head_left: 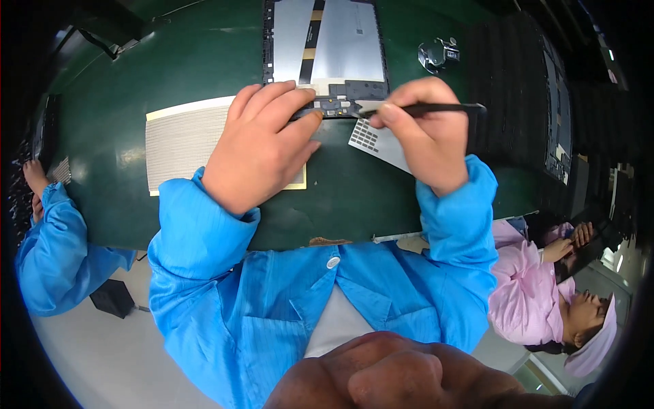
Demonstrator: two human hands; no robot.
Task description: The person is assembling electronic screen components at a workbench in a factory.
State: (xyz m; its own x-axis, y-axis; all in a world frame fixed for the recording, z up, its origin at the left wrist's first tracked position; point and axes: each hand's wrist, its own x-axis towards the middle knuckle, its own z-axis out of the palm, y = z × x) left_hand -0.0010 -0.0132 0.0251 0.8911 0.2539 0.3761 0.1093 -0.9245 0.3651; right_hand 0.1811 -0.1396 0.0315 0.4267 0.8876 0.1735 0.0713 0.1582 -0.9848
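A tablet-like device [347,51] with a silver-grey inner panel and a dark frame lies at the far middle of the green table. A dark flat cable with gold bands [310,41] runs down it. My left hand [255,146] rests at its near left edge, fingers stretched out and fingertips touching the frame. Black tweezers [443,108] are pinched in my right hand [436,136], their tip close to the device's near right edge. Partly beneath that hand, a white sheet with small dark rectangular pieces [366,136] lies tilted beside the device.
A cream sheet with fine rows of strips [184,143] lies under my left wrist. A small shiny round object [437,56] stands at the back right. Dark stacked panels [507,88] line the right side. People in blue [61,249] and pink [528,293] sit on either side.
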